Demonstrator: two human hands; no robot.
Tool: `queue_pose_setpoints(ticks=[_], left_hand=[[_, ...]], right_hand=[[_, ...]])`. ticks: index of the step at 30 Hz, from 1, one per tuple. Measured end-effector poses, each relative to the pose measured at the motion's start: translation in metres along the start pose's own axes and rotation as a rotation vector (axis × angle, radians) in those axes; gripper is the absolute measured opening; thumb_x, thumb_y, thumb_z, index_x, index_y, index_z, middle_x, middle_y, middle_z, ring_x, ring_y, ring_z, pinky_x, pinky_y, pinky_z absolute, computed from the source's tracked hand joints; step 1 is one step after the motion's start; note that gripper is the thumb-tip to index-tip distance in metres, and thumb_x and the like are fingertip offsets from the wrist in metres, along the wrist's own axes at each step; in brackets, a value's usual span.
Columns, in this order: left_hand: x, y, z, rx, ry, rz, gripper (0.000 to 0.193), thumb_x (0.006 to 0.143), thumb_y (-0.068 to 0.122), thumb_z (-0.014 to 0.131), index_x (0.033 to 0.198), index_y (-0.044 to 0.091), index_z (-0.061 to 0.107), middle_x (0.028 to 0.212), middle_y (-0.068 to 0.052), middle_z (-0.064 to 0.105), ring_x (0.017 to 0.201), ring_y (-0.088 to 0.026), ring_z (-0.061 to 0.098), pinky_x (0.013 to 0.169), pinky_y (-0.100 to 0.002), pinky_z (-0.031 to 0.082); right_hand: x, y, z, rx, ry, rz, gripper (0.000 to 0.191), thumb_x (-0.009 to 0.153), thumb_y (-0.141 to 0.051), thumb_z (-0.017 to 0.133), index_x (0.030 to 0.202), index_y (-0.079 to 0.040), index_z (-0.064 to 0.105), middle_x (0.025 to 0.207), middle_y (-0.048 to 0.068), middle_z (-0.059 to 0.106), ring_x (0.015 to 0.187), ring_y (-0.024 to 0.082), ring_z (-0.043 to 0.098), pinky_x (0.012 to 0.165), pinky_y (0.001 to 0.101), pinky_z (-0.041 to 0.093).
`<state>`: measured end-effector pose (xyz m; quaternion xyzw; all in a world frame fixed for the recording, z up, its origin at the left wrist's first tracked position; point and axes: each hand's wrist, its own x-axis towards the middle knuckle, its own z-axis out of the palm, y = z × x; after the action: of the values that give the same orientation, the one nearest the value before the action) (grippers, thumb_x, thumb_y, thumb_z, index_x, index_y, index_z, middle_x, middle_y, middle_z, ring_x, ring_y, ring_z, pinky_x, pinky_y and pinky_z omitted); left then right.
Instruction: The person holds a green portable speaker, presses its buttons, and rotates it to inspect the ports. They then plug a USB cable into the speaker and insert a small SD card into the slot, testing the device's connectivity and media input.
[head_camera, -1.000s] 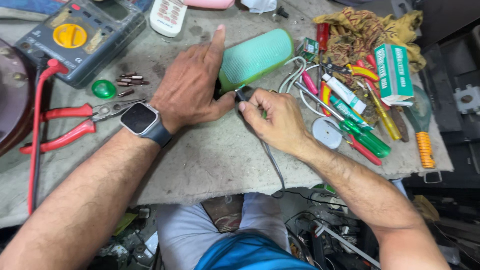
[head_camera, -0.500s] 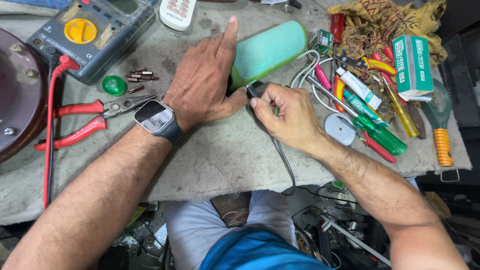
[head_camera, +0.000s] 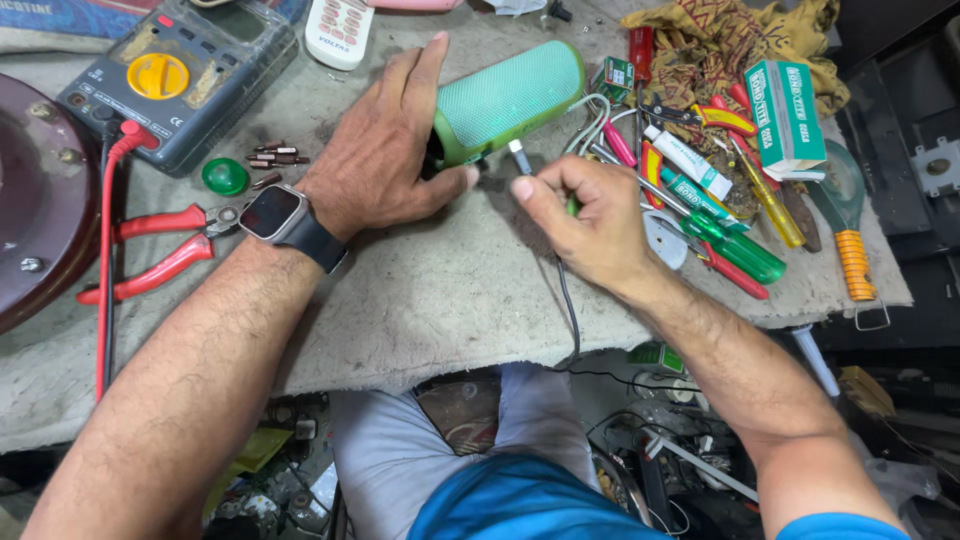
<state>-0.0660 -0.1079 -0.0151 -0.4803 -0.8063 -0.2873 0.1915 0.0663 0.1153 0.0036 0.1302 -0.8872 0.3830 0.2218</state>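
Observation:
A green cylindrical speaker (head_camera: 510, 95) lies on its side on the grey cloth of the bench. My left hand (head_camera: 390, 150), with a smartwatch on the wrist, rests flat against the speaker's near end and steadies it. My right hand (head_camera: 590, 215) pinches a small cable plug (head_camera: 520, 158) between thumb and fingers, its metal tip pointing at the speaker's near end. The grey cable (head_camera: 568, 310) runs from that hand down over the bench's front edge.
A multimeter (head_camera: 175, 75) with a red lead sits at the back left, red pliers (head_camera: 165, 250) and screwdriver bits (head_camera: 275, 155) beside it. Screwdrivers, tubes and a green box (head_camera: 785, 115) crowd the right. A dark round object (head_camera: 35, 200) fills the left edge.
The right hand has drawn back slightly from the speaker's end, and the plug tip now shows free between the two hands. The left hand stays on the speaker.

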Motion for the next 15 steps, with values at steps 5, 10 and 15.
queue_pose_setpoints(ticks=[5,10,15], left_hand=[[-0.001,0.01,-0.009,-0.013,0.066,-0.019,0.128,0.067,0.036,0.1,0.156,-0.012,0.02,0.14,-0.036,0.049,0.124,-0.047,0.057,0.103,-0.049,0.052],[-0.005,0.018,-0.01,-0.134,0.162,0.0,0.104,0.081,0.027,0.097,0.155,-0.004,0.03,0.126,-0.026,0.066,0.11,-0.039,0.072,0.095,-0.046,0.062],[-0.009,0.021,-0.014,-0.041,0.196,-0.048,0.105,0.082,0.036,0.094,0.153,-0.004,0.028,0.109,-0.024,0.074,0.093,-0.039,0.075,0.083,-0.048,0.061]], right_hand=[[-0.09,-0.053,-0.036,0.096,-0.454,-0.147,0.03,0.094,-0.026,0.076,0.071,-0.01,0.064,0.058,0.0,0.06,0.047,0.013,0.057,0.045,0.0325,0.04],[-0.178,-0.038,0.015,-0.052,-0.93,-0.038,0.029,0.09,-0.029,0.076,0.071,-0.008,0.069,0.062,0.009,0.063,0.057,0.029,0.064,0.052,0.0458,0.048],[-0.204,-0.01,0.051,-0.607,-1.247,0.425,0.059,0.096,-0.057,0.065,0.076,-0.002,0.069,0.062,0.013,0.064,0.058,0.027,0.064,0.062,0.0416,0.051]])
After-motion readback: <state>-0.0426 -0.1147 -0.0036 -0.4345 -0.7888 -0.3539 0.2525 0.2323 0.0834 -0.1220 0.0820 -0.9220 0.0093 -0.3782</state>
